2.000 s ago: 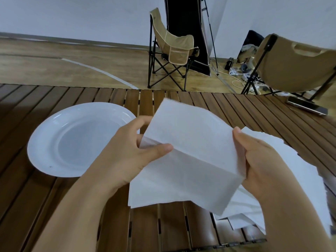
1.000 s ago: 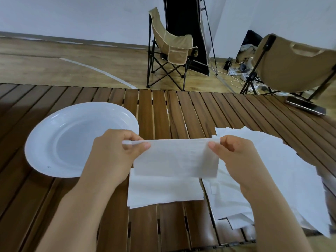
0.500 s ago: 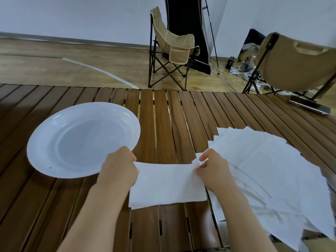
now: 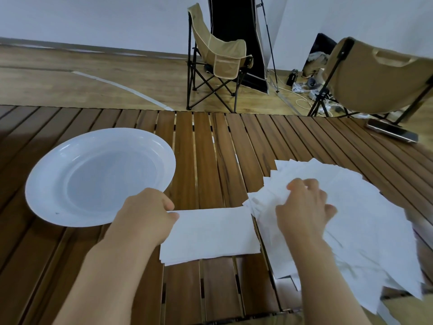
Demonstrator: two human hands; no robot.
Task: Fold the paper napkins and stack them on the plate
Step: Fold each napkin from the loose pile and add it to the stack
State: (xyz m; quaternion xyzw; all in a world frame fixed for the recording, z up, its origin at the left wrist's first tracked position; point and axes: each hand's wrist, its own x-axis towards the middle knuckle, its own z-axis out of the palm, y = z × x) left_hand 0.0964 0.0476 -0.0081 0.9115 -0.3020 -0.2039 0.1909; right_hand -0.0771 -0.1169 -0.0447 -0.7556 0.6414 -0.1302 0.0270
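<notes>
One slatted table [image 4: 206, 146] carries everything: one fanned pile [image 4: 365, 221] of loose napkins, too many to count, toward the right edge; one white plate [image 4: 46, 184], bare, toward the left; one folded napkin [image 4: 210, 233] between them near the front edge. Left hand [image 4: 145, 219] pinches its left end; right hand [image 4: 304, 212], fingers curled, grips the pile's top sheets.

No text, label or number can be read anywhere.
</notes>
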